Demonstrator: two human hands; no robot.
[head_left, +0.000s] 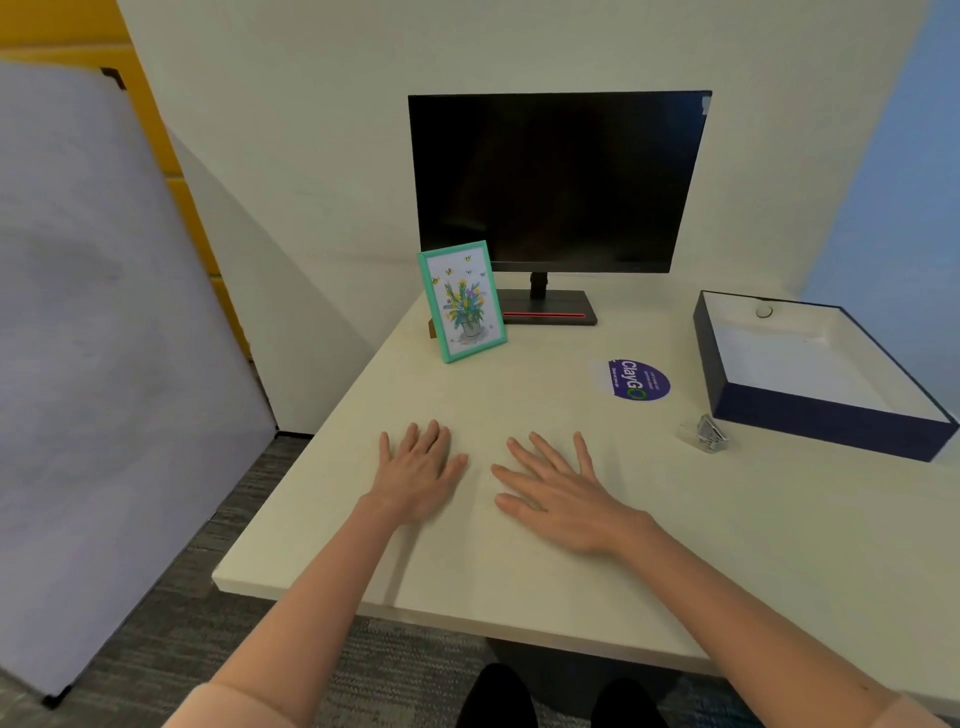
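My left hand and my right hand lie flat, palms down, side by side on the cream desk, fingers straight and spread, holding nothing. Beyond the left hand a teal picture frame with a flower drawing stands upright, tilted back on its prop. To the right of my right hand a small shiny metal clip-like object lies on the desk. A dark blue open box with a white inside sits at the far right, with a small round thing at its back.
A dark monitor on a stand stands at the back against the wall. A purple round sticker is on the desk. A large white board leans at the left over grey carpet.
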